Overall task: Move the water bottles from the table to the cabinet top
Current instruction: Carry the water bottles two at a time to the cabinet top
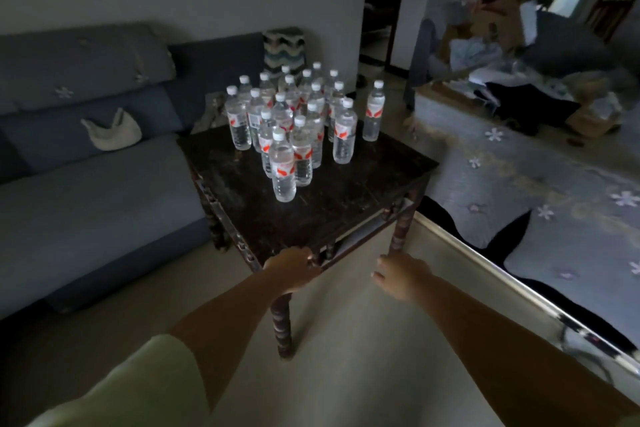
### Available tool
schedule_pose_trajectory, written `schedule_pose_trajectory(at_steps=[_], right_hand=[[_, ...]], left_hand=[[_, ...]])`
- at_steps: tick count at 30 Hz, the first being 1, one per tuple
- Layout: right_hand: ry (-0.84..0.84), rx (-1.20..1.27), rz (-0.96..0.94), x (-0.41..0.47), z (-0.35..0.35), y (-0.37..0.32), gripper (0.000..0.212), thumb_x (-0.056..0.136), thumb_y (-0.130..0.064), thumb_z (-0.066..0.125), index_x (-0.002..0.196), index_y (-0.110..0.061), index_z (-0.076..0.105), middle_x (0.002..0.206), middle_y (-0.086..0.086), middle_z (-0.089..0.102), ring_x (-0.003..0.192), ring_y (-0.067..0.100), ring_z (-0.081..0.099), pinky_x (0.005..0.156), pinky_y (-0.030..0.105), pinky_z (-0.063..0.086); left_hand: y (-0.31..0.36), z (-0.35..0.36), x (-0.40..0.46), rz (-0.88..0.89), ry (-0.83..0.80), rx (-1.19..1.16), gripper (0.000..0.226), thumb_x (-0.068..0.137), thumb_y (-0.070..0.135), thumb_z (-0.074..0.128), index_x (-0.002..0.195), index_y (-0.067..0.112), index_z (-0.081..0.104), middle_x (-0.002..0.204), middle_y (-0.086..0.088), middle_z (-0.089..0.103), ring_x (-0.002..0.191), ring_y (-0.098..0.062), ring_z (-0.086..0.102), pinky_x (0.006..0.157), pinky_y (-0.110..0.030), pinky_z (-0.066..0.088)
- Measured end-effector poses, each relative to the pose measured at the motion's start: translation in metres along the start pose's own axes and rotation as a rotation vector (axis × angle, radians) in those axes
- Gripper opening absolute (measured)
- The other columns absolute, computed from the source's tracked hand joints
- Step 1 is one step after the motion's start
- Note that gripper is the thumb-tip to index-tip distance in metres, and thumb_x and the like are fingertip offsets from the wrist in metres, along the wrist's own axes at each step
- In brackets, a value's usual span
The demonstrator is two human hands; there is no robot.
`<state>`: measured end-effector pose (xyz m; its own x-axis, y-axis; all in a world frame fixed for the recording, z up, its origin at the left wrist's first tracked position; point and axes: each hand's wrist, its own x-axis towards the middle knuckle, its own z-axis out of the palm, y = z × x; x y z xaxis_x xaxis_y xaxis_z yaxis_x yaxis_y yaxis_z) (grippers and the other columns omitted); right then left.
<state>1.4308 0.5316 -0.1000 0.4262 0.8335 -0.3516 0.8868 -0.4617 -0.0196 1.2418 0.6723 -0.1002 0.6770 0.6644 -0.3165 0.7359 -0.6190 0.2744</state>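
Note:
Several clear water bottles [284, 170] with white caps and red-and-white labels stand upright in a cluster on the far half of a dark wooden square table [332, 198]. One bottle [374, 111] stands apart at the right. My left hand [294, 270] hovers at the table's near corner, fingers loosely curled, holding nothing. My right hand [401, 274] hangs in the air just off the near right edge, fingers relaxed, empty. No cabinet top is in view.
A blue sofa [86, 163] with a white pouch [110, 132] runs along the left. A bed with a flowered cover [554, 191] and a shiny rail [502, 274] lies to the right. Clutter and boxes [502, 21] sit behind. Pale floor [346, 340] lies below.

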Motion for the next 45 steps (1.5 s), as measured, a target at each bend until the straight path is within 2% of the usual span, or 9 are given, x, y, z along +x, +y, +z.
schedule_pose_trajectory(at_steps=[6,14,20,24,28,32,36,40,45], right_hand=[[0.014,0.023,-0.12,0.094,-0.034,0.023,0.039,0.096,-0.044,0.042,0.118,-0.014,0.054,0.123,0.01,0.06,0.116,0.029,0.056,0.09,0.036,0.043],[-0.026,-0.078,-0.293,0.216,-0.066,-0.011,0.044,0.097,-0.044,0.04,0.127,-0.015,0.051,0.127,0.01,0.053,0.119,0.031,0.051,0.093,0.042,0.043],[-0.03,0.006,-0.286,0.32,-0.095,-0.037,0.052,0.095,-0.048,0.045,0.136,-0.016,0.042,0.133,0.008,0.051,0.121,0.029,0.051,0.094,0.043,0.046],[0.001,0.488,-0.258,0.365,-0.096,-0.057,0.072,0.085,-0.046,0.064,0.143,-0.016,0.035,0.137,0.011,0.048,0.126,0.029,0.049,0.1,0.041,0.045],[0.104,0.978,-0.407,0.388,-0.088,-0.072,0.054,0.076,-0.022,0.08,0.122,-0.018,0.052,0.114,-0.008,0.063,0.114,0.017,0.059,0.089,0.014,0.046],[-0.02,1.249,-0.39,0.411,-0.085,-0.087,0.057,0.073,-0.005,0.081,0.123,-0.005,0.052,0.111,0.013,0.066,0.102,0.021,0.066,0.082,0.028,0.056],[0.011,1.233,-0.408,0.427,-0.083,-0.098,0.053,0.073,-0.022,0.082,0.118,-0.012,0.055,0.104,0.005,0.069,0.092,0.016,0.069,0.078,0.032,0.057],[0.123,1.146,-0.495,0.43,-0.088,-0.106,0.039,0.068,-0.037,0.083,0.098,-0.04,0.058,0.097,-0.012,0.068,0.083,-0.006,0.065,0.068,0.012,0.05],[0.082,1.068,-0.421,0.429,-0.078,-0.1,0.053,0.068,-0.028,0.085,0.112,-0.017,0.057,0.1,0.0,0.069,0.088,0.014,0.068,0.075,0.023,0.054]], left_hand=[[0.006,-0.014,0.064,-0.159,-0.006,-0.052,0.047,0.092,0.047,0.05,0.129,0.019,0.052,0.131,-0.011,0.054,0.124,-0.031,0.052,0.099,-0.04,0.045],[-0.045,-0.032,0.142,-0.39,0.054,-0.204,0.05,0.091,0.049,0.054,0.128,0.015,0.051,0.124,-0.011,0.059,0.119,-0.03,0.055,0.097,-0.04,0.048],[-0.085,-0.056,0.21,-0.481,0.138,-0.396,0.075,0.082,0.056,0.064,0.139,0.015,0.038,0.132,-0.011,0.055,0.121,-0.029,0.054,0.098,-0.043,0.047],[-0.099,-0.064,0.239,-0.489,0.239,-0.63,0.095,0.07,0.053,0.078,0.145,0.017,0.031,0.142,-0.009,0.046,0.128,-0.025,0.049,0.104,-0.044,0.044],[-0.091,-0.058,0.263,-0.371,0.423,-0.945,0.089,0.061,0.032,0.086,0.138,0.02,0.042,0.132,-0.003,0.056,0.123,-0.019,0.054,0.103,-0.044,0.046],[-0.077,-0.048,0.281,-0.392,0.656,-1.167,0.076,0.062,0.019,0.086,0.12,0.042,0.042,0.11,0.017,0.064,0.102,0.01,0.06,0.08,-0.01,0.049],[-0.068,-0.045,0.294,-0.534,0.782,-1.186,0.067,0.054,0.05,0.08,0.109,0.047,0.042,0.1,0.02,0.065,0.089,0.014,0.062,0.066,-0.004,0.047],[-0.068,-0.04,0.301,-0.596,0.822,-1.179,0.057,0.061,0.04,0.084,0.101,0.051,0.046,0.096,0.019,0.066,0.086,0.012,0.063,0.066,-0.003,0.046],[-0.073,-0.042,0.298,-0.674,0.798,-1.16,0.055,0.062,0.036,0.086,0.101,0.045,0.047,0.092,0.018,0.066,0.08,0.017,0.062,0.06,-0.001,0.045]])
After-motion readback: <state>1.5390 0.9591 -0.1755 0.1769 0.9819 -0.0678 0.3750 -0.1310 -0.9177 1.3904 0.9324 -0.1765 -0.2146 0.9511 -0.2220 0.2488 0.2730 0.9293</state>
